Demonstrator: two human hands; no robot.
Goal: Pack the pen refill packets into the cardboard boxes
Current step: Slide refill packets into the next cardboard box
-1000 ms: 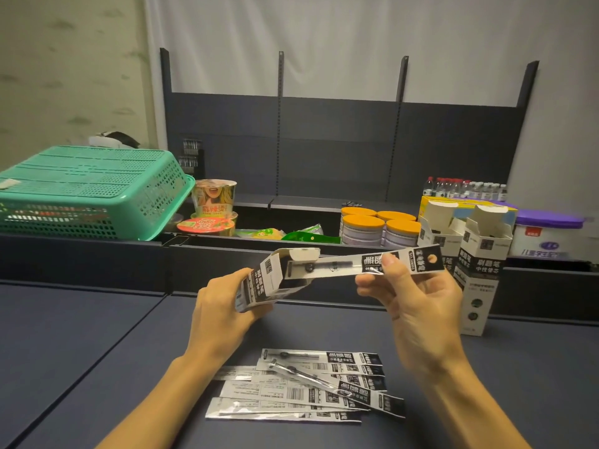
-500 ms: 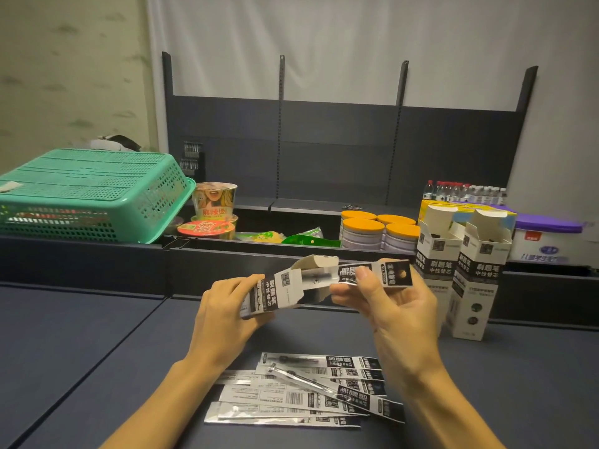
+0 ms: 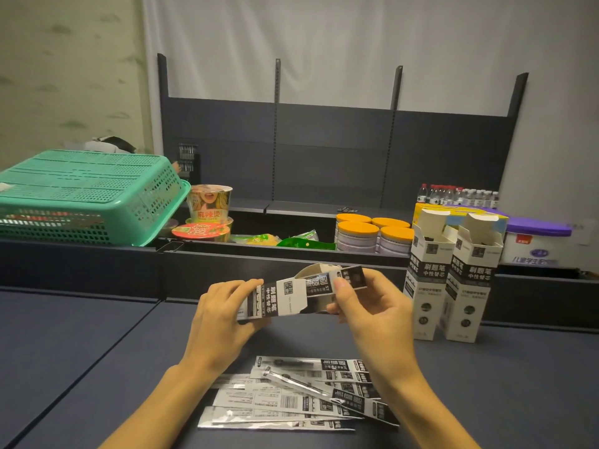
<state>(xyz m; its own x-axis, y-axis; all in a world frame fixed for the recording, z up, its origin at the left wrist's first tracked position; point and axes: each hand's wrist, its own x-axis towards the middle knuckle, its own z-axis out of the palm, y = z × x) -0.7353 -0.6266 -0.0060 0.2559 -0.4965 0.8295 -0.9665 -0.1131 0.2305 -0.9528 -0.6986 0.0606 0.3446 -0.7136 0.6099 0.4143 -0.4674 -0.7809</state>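
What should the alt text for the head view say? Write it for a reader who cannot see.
Two hands slide a pen refill packet into a small cardboard box: the left hand holds the box, the right hand pinches the packet. More packets lie on the dark table; two open boxes stand to the right.

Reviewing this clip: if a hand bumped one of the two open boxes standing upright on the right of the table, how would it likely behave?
The two standing boxes look tall on narrow bases, so a sideways bump would probably tip one, perhaps into its neighbour, since they stand close together. Being thin cardboard, they are likely light and would slide easily on the smooth table. Their open top flaps would probably bend if caught.
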